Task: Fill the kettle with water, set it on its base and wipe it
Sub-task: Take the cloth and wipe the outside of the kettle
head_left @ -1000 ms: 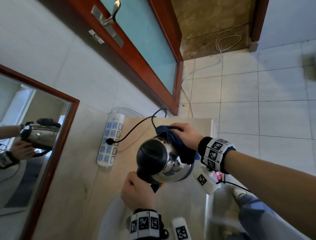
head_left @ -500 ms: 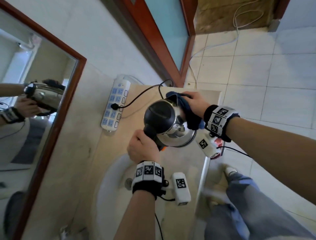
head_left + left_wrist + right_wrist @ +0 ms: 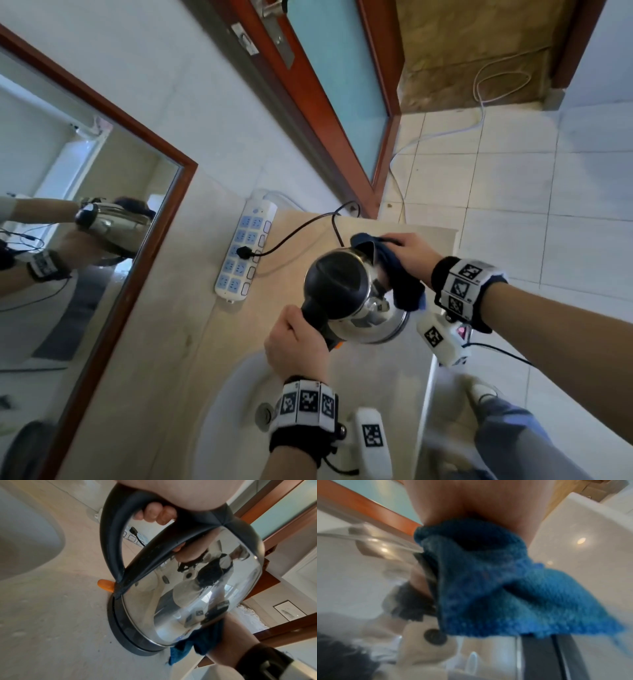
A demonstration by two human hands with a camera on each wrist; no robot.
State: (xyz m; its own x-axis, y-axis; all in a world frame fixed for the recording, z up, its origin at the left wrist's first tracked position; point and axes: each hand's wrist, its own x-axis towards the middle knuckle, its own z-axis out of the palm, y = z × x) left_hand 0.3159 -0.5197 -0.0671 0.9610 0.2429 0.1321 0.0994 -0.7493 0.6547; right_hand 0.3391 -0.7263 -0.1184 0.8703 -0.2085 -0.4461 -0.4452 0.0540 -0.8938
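Observation:
A steel kettle (image 3: pixel 363 308) with a black lid (image 3: pixel 334 279) stands on its black base (image 3: pixel 123 634) on the beige counter (image 3: pixel 376 370). My left hand (image 3: pixel 298 339) grips the kettle's black handle (image 3: pixel 111 547); its fingers (image 3: pixel 154 513) curl through the loop. My right hand (image 3: pixel 407 253) holds a dark blue cloth (image 3: pixel 400 277) and presses it against the kettle's right side, near the spout. In the right wrist view the blue cloth (image 3: pixel 496 595) bunches under the palm against the shiny kettle wall (image 3: pixel 359 581). An orange switch (image 3: pixel 105 586) sticks out at the handle's foot.
A white power strip (image 3: pixel 245 253) lies by the wall with a black plug and cord (image 3: pixel 294 233) running to the base. A white basin (image 3: pixel 233 411) sits near me. A mirror (image 3: pixel 68 240) is on the left, a door (image 3: pixel 335 85) behind, tiled floor (image 3: pixel 513 205) right.
The right hand with the cloth has slid along the kettle's side towards the spout. The left hand keeps its grip on the handle. The head view has shifted.

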